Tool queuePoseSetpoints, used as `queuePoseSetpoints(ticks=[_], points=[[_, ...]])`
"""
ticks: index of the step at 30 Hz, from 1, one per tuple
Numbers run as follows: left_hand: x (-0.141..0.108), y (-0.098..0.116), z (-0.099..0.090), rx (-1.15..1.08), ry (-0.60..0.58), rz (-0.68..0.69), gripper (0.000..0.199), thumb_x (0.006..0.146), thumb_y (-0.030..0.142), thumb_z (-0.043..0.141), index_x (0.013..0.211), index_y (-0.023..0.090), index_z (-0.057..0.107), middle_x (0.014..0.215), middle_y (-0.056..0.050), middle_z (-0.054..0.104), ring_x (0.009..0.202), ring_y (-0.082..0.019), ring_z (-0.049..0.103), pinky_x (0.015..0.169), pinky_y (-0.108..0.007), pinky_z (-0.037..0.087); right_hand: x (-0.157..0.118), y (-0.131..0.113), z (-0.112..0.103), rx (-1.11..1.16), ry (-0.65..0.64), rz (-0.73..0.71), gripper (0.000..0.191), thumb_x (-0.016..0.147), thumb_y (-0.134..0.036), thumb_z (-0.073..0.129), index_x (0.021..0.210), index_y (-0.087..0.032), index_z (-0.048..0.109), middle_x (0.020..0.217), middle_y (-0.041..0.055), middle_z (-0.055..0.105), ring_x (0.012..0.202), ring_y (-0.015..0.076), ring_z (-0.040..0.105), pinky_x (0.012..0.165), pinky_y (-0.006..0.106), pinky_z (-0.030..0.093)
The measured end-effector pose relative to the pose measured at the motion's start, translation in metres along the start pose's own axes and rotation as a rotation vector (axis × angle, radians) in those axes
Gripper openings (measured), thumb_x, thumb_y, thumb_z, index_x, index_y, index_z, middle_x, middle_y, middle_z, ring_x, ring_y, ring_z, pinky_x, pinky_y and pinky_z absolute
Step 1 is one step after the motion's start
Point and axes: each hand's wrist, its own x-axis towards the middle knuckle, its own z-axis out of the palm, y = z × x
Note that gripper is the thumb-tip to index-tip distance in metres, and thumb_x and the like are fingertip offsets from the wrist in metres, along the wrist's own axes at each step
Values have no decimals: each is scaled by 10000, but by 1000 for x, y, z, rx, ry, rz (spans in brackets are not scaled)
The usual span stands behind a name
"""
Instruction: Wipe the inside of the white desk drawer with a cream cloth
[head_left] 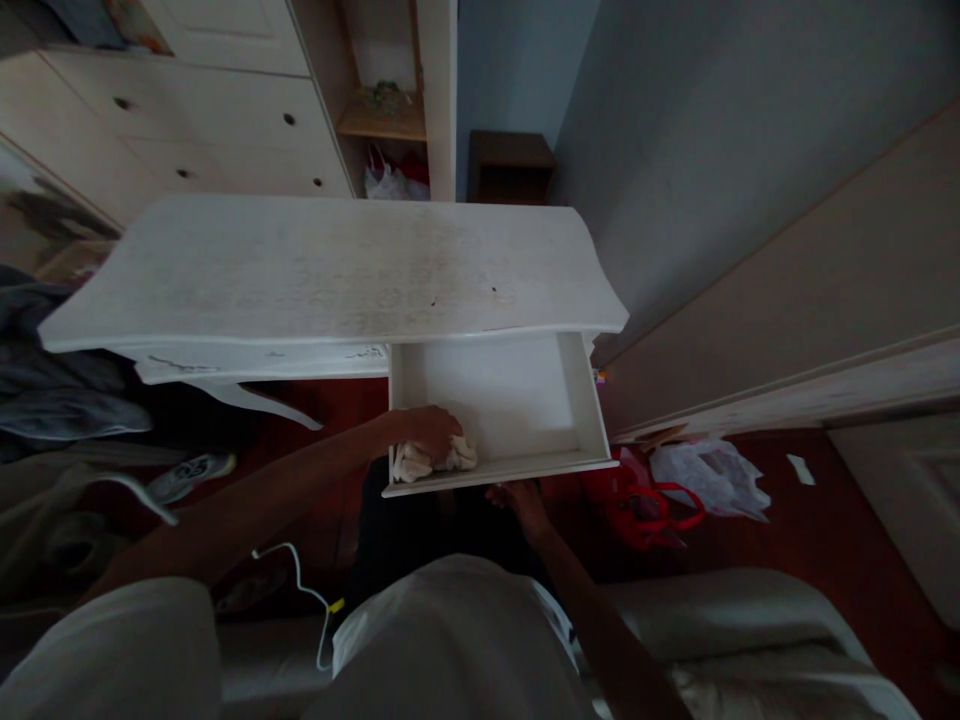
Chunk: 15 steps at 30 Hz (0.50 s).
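A white table (300, 262) with dark smudges on its top has one drawer (517, 395) pulled out. Inside the drawer, at its near left corner, my left hand (433, 432) presses on a crumpled cream cloth (431, 462), its fingers wrapped over it. My right hand (521, 500) is just below the drawer's front edge, near its middle. Its fingertips are partly hidden by the drawer front, and the dim light hides whether they hold anything.
A red bag (637, 505) and a white plastic bag (712, 478) lie on the floor at the right. Behind the table stands a white cabinet (217, 120). A sofa (735, 610) is close behind me; dark clothes (52, 370) are piled left.
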Motion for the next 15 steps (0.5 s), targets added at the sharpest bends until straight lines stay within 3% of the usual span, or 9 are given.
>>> queuePoseSetpoints(ticks=[6, 11, 15], points=[[5, 17, 14, -231, 151, -60, 395, 756, 218, 558, 1128, 218, 693, 1187, -80, 721, 1059, -235, 675, 860, -296, 502, -1, 5, 5, 30, 29, -44, 381, 720, -542, 609, 662, -172, 676, 651, 70, 717, 567, 156, 603, 552, 265, 437], [19, 53, 12, -292, 308, 17, 390, 759, 228, 575, 1136, 229, 675, 1116, -51, 740, 1030, -229, 678, 854, -285, 496, 0, 7, 3, -17, 21, -59, 391, 758, -544, 562, 652, -179, 653, 617, 62, 686, 546, 154, 590, 564, 272, 447], [39, 89, 1, -277, 399, 114, 441, 784, 231, 559, 1219, 232, 625, 1189, -38, 707, 1055, -219, 655, 877, -290, 493, 3, 11, 2, -104, 18, -85, 407, 826, -543, 503, 713, -193, 678, 638, 52, 678, 588, 178, 601, 583, 298, 468]])
